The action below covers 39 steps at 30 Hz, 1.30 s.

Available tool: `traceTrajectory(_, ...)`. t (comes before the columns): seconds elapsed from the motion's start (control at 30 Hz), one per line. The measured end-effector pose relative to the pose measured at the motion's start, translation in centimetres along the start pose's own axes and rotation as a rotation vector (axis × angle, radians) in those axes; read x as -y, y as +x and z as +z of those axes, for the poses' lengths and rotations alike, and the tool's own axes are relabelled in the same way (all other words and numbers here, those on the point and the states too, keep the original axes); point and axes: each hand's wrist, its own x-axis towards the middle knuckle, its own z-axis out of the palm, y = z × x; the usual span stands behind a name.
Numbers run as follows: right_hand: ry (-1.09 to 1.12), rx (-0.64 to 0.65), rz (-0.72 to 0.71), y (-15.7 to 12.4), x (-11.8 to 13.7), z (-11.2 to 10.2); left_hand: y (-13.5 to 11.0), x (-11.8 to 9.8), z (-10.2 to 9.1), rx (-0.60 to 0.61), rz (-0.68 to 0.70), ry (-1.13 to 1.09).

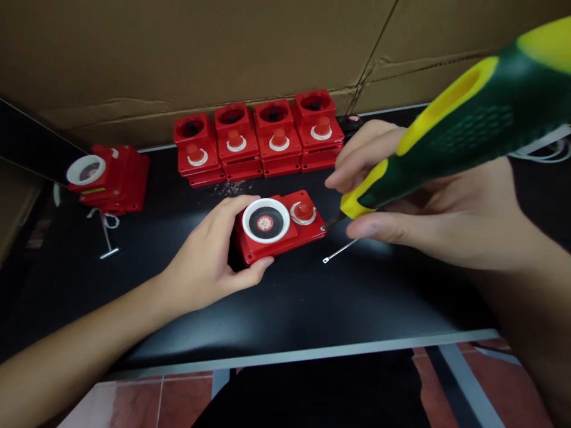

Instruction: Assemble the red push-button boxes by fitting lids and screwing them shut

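Note:
My left hand [209,255] is closed around the left end of a red box [294,235], thumb on the near side. The box looks like a fire alarm call point, with a white ring around a black disc and a small red dome lamp. In my right hand [428,214] is a screwdriver [455,131] with a thick green and yellow handle. Its tip meets a screw [323,228] at the box's right corner. A thin metal rod [341,251] with a small flat holed end lies just below my right thumb, its other end hidden.
Several similar red boxes [279,154] without white rings stand in a row at the back, against cardboard [200,53]. At the left, another red box [129,178] has a small metal T-shaped hammer [108,241] beside it. Pale crumbs [232,188] dot the black table [276,321].

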Motion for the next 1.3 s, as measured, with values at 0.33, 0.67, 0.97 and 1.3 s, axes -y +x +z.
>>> traceTrajectory(0.33, -0.078, -0.002, 0.061, -0.3, 1.1, -0.4, 0.1, 0.0, 0.0, 0.003, -0.006, 0.005)
traceTrajectory(0.67, -0.024, -0.051, -0.009, 0.3, -0.2, 0.4, -0.1, 0.1, 0.0, -0.005, 0.014, 0.011)
traceTrajectory(0.97, -0.009, -0.002, 0.104, 0.2, 1.5, 0.0, 0.1, 0.0, 0.1, -0.009, 0.014, 0.0)
traceTrajectory(1.3, 0.111, 0.028, 0.182, 0.4, 1.8, 0.2, 0.1, 0.1, 0.1, -0.012, 0.017, 0.01)
